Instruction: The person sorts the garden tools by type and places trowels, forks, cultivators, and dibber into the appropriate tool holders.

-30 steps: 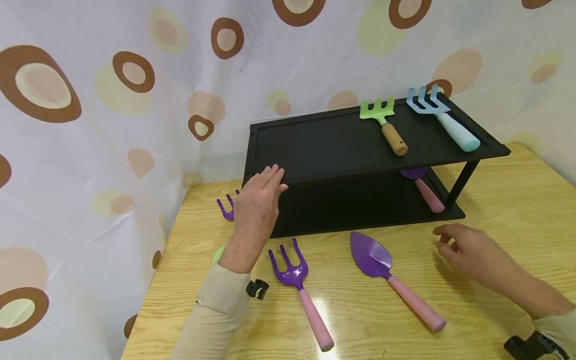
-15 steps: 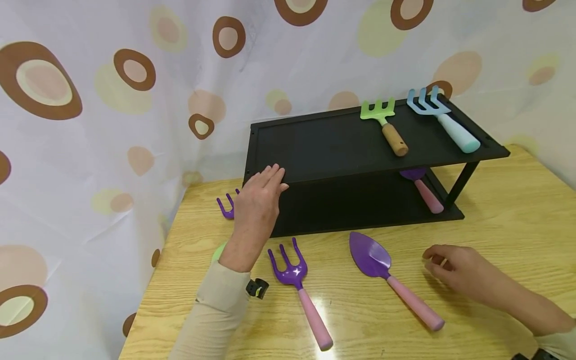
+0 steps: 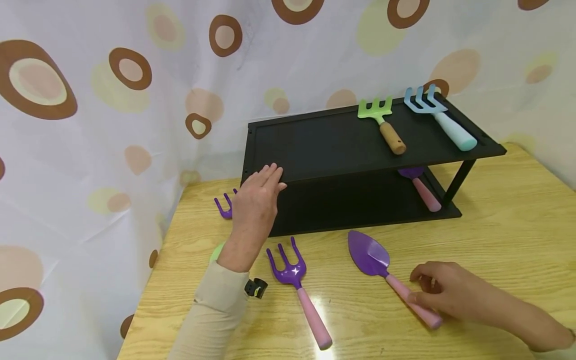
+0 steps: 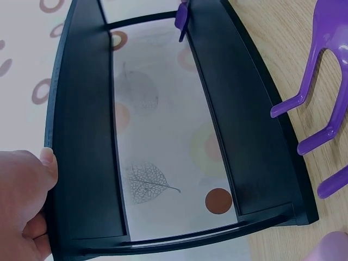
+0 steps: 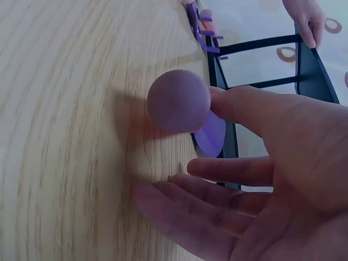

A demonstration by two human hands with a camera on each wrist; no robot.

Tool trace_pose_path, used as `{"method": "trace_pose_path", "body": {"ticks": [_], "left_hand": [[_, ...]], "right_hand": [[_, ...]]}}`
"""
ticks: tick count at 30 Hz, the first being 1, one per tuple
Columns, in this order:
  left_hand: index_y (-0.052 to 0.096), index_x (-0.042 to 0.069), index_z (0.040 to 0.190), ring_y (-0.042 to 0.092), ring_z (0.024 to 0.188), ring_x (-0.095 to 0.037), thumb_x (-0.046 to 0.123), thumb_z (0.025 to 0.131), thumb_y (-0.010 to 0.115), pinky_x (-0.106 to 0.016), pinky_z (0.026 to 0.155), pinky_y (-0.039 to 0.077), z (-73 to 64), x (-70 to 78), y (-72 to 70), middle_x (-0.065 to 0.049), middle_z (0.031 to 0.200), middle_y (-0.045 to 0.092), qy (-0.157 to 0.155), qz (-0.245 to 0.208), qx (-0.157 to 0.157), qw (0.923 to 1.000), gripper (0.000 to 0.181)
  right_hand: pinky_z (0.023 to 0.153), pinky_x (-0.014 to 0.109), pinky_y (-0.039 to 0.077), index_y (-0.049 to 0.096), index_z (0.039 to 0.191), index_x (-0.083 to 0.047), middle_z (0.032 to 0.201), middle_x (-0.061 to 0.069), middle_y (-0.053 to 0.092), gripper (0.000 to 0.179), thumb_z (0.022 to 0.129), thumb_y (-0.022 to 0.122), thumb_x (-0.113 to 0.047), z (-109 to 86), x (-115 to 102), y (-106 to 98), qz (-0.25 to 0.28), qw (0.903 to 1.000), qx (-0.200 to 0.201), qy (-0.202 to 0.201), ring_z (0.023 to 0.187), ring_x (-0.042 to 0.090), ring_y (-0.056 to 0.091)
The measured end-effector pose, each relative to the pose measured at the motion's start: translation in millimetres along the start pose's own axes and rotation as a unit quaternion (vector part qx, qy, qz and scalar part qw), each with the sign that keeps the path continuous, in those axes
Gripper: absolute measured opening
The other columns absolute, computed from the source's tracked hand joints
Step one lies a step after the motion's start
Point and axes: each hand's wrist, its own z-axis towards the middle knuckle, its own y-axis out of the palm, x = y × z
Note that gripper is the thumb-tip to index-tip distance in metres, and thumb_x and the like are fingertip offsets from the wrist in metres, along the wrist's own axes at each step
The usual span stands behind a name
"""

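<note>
My left hand [image 3: 256,205] rests on the front left corner of the black two-tier rack [image 3: 310,150], its fingers lying straight over the upper shelf. My right hand [image 3: 454,292] is at the pink handle of a purple garden trowel [image 3: 369,252] lying on the table. Seen from the right wrist, the thumb [image 5: 239,106] is beside the handle end [image 5: 179,100], and the other fingers [image 5: 228,171] are spread apart from it. Left of the trowel lies a purple hand fork [image 3: 290,272] with a pink handle.
On the upper shelf lie a green hand rake [image 3: 375,110] with a wooden handle and a light blue rake [image 3: 450,125]. Another pink-handled purple tool [image 3: 425,195] lies on the lower shelf. Purple tines [image 3: 225,210] and a green piece [image 3: 217,251] show past my left arm.
My right hand has moved toward me and leftward, from near the rack's right front to the trowel handle. The left hand has stayed on the rack.
</note>
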Motion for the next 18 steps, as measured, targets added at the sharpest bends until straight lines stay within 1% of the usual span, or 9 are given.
{"method": "trace_pose_path", "body": {"ticks": [3, 6, 8, 11, 14, 18], "left_hand": [[0.066, 0.010, 0.130, 0.062, 0.125, -0.019, 0.027, 0.102, 0.054, -0.035, 0.108, 0.048, -0.3, 0.5, -0.6, -0.006, 0.133, 0.065, 0.000, -0.002, -0.001, 1.0000, 0.035], [0.066, 0.011, 0.130, 0.061, 0.125, -0.019, 0.027, 0.101, 0.055, -0.034, 0.108, 0.047, -0.3, 0.8, -0.3, -0.006, 0.133, 0.065, 0.000, -0.004, -0.003, 1.0000, 0.035], [0.065, 0.011, 0.131, 0.061, 0.125, -0.019, 0.027, 0.101, 0.055, -0.034, 0.108, 0.047, -0.2, 1.2, 0.2, -0.005, 0.133, 0.065, 0.001, -0.004, -0.006, 1.0000, 0.035], [0.065, 0.011, 0.131, 0.061, 0.126, -0.019, 0.026, 0.101, 0.056, -0.034, 0.108, 0.047, 0.2, 1.7, 0.5, -0.005, 0.133, 0.065, 0.002, -0.005, -0.008, 1.0000, 0.035], [0.065, 0.011, 0.131, 0.061, 0.126, -0.019, 0.026, 0.101, 0.056, -0.034, 0.108, 0.047, 0.8, 1.8, 0.1, -0.005, 0.133, 0.065, 0.001, -0.005, -0.007, 1.0000, 0.035], [0.065, 0.011, 0.131, 0.061, 0.126, -0.019, 0.026, 0.101, 0.056, -0.034, 0.108, 0.047, 0.8, 1.5, -0.6, -0.005, 0.133, 0.065, -0.005, -0.002, -0.007, 1.0000, 0.035]], "right_hand": [[0.056, 0.019, 0.039, 0.066, 0.107, -0.006, 0.080, -0.007, 0.055, 0.037, 0.088, 0.074, -0.036, -0.8, -4, 4, 0.017, 0.9998, -0.005, 0.001, 0.067, -0.003, 0.045], [0.056, 0.019, 0.040, 0.067, 0.107, -0.007, 0.079, -0.007, 0.056, 0.037, 0.086, 0.076, -0.036, -0.2, -9, 7, 0.034, 0.9993, -0.013, 0.005, 0.067, -0.002, 0.046], [0.055, 0.019, 0.041, 0.068, 0.107, -0.007, 0.079, -0.006, 0.057, 0.037, 0.085, 0.077, -0.035, 0.4, -12, 8, 0.050, 0.9982, -0.024, 0.021, 0.067, 0.000, 0.048], [0.055, 0.019, 0.042, 0.068, 0.109, -0.005, 0.078, -0.006, 0.058, 0.037, 0.085, 0.077, -0.033, 1.1, -14, 9, 0.064, 0.9966, -0.040, 0.034, 0.065, 0.001, 0.050], [0.054, 0.019, 0.043, 0.069, 0.109, -0.004, 0.077, -0.006, 0.059, 0.037, 0.086, 0.076, -0.031, 2.3, -14, 9, 0.068, 0.9962, -0.044, 0.033, 0.064, 0.002, 0.051], [0.056, 0.019, 0.043, 0.069, 0.109, -0.005, 0.077, -0.006, 0.059, 0.035, 0.086, 0.077, -0.029, 3.9, -14, 9, 0.060, 0.9970, -0.040, 0.029, 0.066, 0.001, 0.050]]}}
